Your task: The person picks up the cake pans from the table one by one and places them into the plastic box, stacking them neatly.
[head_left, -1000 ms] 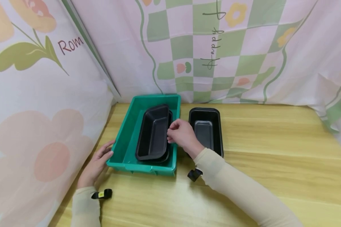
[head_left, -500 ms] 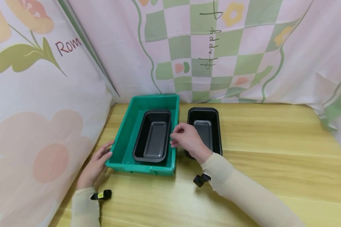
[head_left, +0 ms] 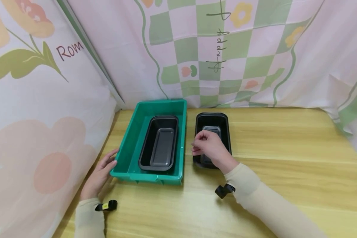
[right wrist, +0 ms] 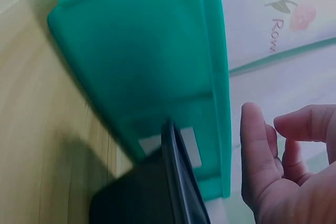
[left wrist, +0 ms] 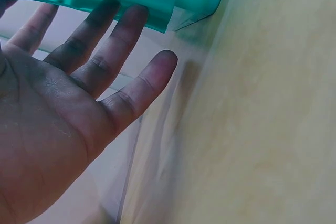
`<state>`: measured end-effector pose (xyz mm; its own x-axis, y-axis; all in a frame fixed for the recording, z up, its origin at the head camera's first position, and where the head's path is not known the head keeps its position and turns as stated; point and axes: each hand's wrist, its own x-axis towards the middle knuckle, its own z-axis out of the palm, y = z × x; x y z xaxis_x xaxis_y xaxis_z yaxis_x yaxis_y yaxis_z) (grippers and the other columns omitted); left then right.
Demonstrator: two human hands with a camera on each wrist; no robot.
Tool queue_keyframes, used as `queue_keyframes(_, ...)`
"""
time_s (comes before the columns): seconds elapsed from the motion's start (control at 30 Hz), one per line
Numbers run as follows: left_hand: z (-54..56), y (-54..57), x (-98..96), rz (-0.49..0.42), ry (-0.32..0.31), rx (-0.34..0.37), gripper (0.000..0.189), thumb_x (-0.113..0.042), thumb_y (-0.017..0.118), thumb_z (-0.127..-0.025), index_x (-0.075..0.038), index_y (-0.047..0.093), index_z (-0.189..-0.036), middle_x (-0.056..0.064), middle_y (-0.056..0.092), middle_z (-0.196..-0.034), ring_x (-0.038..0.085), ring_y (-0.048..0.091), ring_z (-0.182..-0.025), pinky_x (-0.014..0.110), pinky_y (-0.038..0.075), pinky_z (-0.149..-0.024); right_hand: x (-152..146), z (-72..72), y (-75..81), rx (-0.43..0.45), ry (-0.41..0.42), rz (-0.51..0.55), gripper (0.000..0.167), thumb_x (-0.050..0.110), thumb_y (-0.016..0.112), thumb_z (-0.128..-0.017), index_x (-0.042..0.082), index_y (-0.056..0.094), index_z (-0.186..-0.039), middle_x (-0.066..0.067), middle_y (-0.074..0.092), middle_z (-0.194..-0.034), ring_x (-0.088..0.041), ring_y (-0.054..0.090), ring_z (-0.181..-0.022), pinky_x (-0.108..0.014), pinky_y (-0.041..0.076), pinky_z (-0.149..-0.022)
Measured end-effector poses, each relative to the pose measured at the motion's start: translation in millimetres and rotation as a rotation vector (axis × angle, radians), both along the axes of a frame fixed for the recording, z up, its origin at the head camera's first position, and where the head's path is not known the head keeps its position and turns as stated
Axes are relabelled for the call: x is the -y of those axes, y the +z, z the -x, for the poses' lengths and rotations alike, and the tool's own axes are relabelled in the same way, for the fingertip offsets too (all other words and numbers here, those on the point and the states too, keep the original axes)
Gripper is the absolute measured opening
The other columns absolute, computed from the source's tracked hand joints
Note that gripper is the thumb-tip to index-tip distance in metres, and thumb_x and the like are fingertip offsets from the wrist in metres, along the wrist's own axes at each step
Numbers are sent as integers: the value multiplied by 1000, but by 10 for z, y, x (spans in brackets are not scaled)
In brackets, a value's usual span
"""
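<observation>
A green plastic bin point(head_left: 130, 142) stands on the wooden table, with a black loaf pan point(head_left: 162, 145) lying flat inside it. To the bin's right, a second black loaf pan point(head_left: 212, 119) sits on the table. My left hand point(head_left: 96, 177) is at the bin's left side; in the left wrist view its spread fingers point(left wrist: 134, 22) reach the bin's underside edge. Over the second pan hovers my right hand point(head_left: 212, 147), partly covering it. Its fingers are loosely bent with nothing between them, and in the right wrist view thumb and forefinger stand apart.
A patterned curtain point(head_left: 241, 66) hangs behind the table, and a flowered cloth point(head_left: 47, 132) borders it on the left. Bare wooden tabletop point(head_left: 285, 142) extends to the right of the second pan.
The tilted loaf pan in the bin has dropped flat into a dark pan beneath it. My right hand has let go and moved right, over the second pan. The left hand stays put.
</observation>
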<state>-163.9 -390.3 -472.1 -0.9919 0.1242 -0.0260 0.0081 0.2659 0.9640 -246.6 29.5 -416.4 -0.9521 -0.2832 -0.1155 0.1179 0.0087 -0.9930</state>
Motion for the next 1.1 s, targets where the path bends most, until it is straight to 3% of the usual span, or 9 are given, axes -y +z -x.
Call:
queue_keyframes(0.37, -33, 29, -12, 57, 47, 47, 53, -35, 44, -106, -24, 30, -155, 16, 32, -149, 19, 49, -120, 27, 46, -91, -514, 99, 11, 13, -111, 97, 9, -4, 56, -91, -1, 48, -93, -9, 60, -80, -17, 64, -66, -32, 58, -65)
queue_keyframes(0.57, -51, -21, -18, 24, 23, 30, 52, -33, 43, -107, -21, 28, -155, 19, 32, -147, 12, 54, -115, 27, 48, -90, -812, 135, 8, 25, -153, 45, 8, -1, 57, -94, 0, 49, -95, -8, 57, -84, -15, 64, -69, -30, 57, -67)
queue_keyframes(0.73, -82, -31, -31, 42, 46, 58, 53, -37, 43, -106, -23, 28, -156, 18, 28, -150, 9, 50, -116, 24, 47, -89, -1004, 137, -68, 42, -181, 6, 7, -1, 57, -93, 0, 51, -95, -8, 56, -87, -14, 62, -71, -29, 56, -67)
queue_keyframes(1.1, -73, -28, -52, -29, 20, 35, 52, -31, 42, -107, -18, 28, -156, 12, 34, -143, 10, 55, -112, 29, 50, -88, -1202, 88, -230, 43, -193, -110, 13, -3, 54, -88, -5, 52, -100, -10, 56, -94, -15, 59, -77, -33, 57, -72)
